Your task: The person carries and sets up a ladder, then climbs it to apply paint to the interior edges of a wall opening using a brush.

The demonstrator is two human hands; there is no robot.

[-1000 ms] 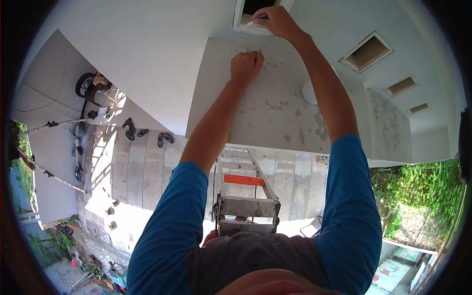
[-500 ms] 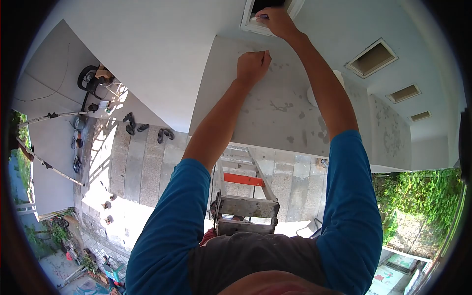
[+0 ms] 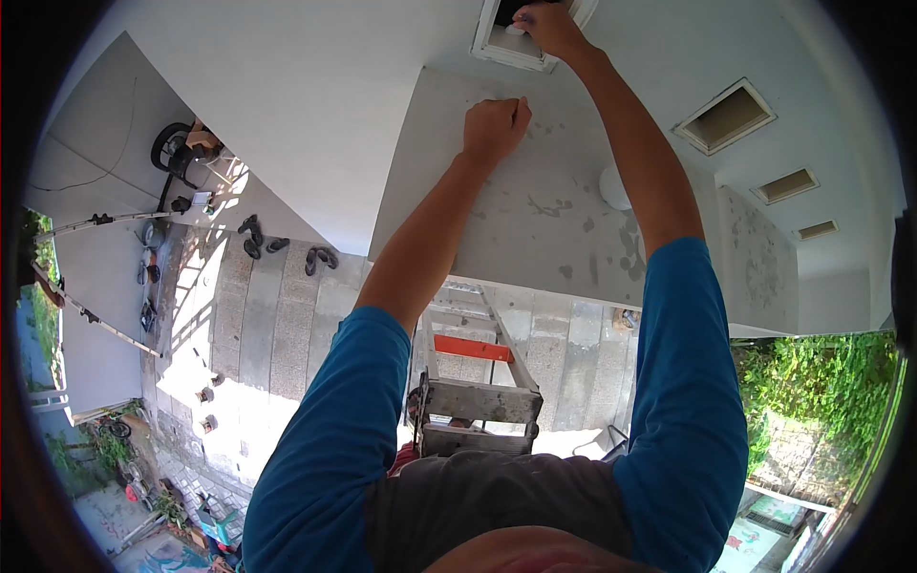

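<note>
- Several dark sandals [image 3: 250,237] sit on the paved floor [image 3: 296,329], way down on the left.
- Next along, a stepladder [image 3: 480,401] with one orange-red step [image 3: 473,348], right in front of me.
- Then my left hand [image 3: 497,129]: fingers curled in a fist by the blotchy grey ledge [image 3: 521,234]. Can't tell if it's touching, or if anything's tucked inside.
- Small pale-ended tool [image 3: 516,30] is at a white-framed opening [image 3: 516,59], pinched in the closed fingers of my right hand [image 3: 554,31].
- Round white thing [image 3: 614,188] peeks out beside my forearm [image 3: 635,134], mostly hidden.
- Far right, three more framed openings [image 3: 726,116], then greenery [image 3: 826,396] lower down.
</note>
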